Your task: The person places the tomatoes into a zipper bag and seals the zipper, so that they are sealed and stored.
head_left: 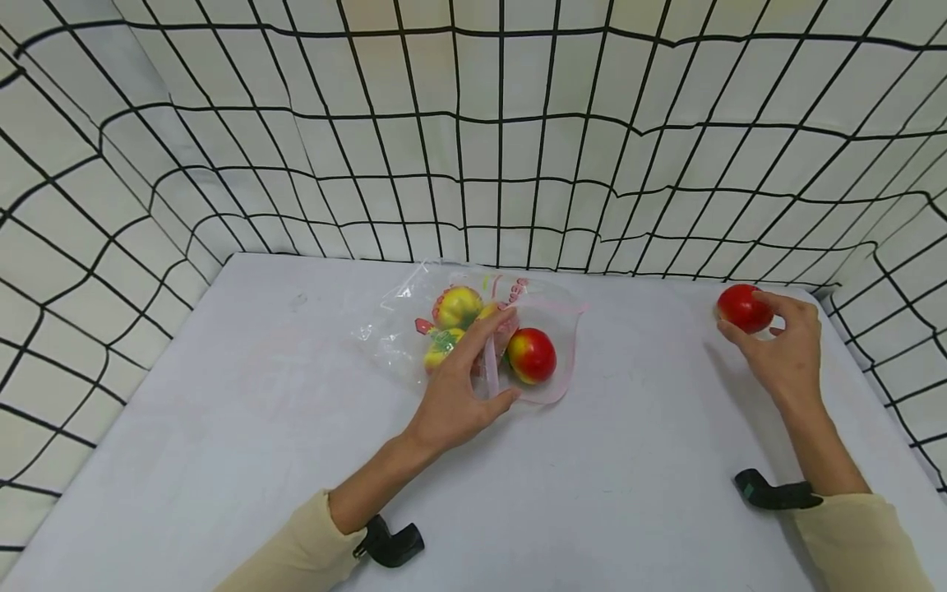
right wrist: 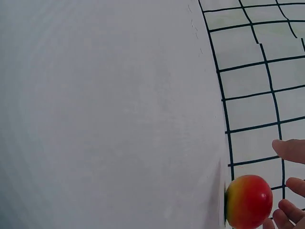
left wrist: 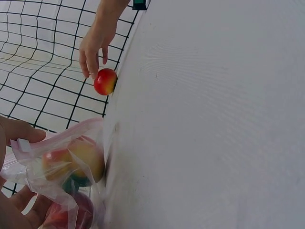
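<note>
A clear zip bag (head_left: 392,329) with a pink-edged mouth lies on the white table, and several yellow and red apples (head_left: 457,307) show inside. At the mouth, a red apple (head_left: 532,356) sits within the pink edge. My left hand (head_left: 462,395) holds the bag by its mouth, thumb and fingers spread on either side; the left wrist view shows the thumb (left wrist: 26,130) at the zip strip. Far right, another red apple (right wrist: 249,201) rests on the table. My right hand (head_left: 787,341) is around it with parted fingers; the right wrist view shows the thumb apart from it.
Walls with a black grid (head_left: 473,148) rise along the back and both sides of the white table (head_left: 222,427). The right-hand apple lies near the back right corner. A black wrist mount (head_left: 777,491) sits at the right cuff, another (head_left: 392,544) at the left.
</note>
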A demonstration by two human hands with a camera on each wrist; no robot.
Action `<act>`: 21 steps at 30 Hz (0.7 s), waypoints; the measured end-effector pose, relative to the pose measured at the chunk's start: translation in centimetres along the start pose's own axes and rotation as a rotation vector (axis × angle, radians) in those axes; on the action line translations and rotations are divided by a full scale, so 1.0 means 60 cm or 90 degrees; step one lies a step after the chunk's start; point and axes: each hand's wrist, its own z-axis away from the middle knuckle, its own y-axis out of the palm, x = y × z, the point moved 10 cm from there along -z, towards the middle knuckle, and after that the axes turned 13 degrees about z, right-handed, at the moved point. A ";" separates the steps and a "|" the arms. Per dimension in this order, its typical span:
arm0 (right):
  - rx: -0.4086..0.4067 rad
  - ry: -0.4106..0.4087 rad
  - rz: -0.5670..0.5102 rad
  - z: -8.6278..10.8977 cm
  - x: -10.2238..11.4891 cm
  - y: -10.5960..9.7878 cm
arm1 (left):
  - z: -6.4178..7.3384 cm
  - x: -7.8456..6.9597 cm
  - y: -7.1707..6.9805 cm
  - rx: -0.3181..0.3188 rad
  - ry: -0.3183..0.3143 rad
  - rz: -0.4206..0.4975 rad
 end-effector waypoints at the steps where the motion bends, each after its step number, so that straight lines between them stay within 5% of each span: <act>1: 0.003 0.005 0.000 -0.001 -0.003 0.001 | 0.000 0.000 0.000 0.000 -0.001 0.000; 14: -0.013 0.085 -0.001 -0.011 -0.035 -0.008 | 0.000 -0.002 0.001 0.000 0.003 -0.004; 21: 0.047 0.054 -0.015 -0.022 -0.039 0.013 | 0.001 0.000 0.002 0.002 0.004 -0.004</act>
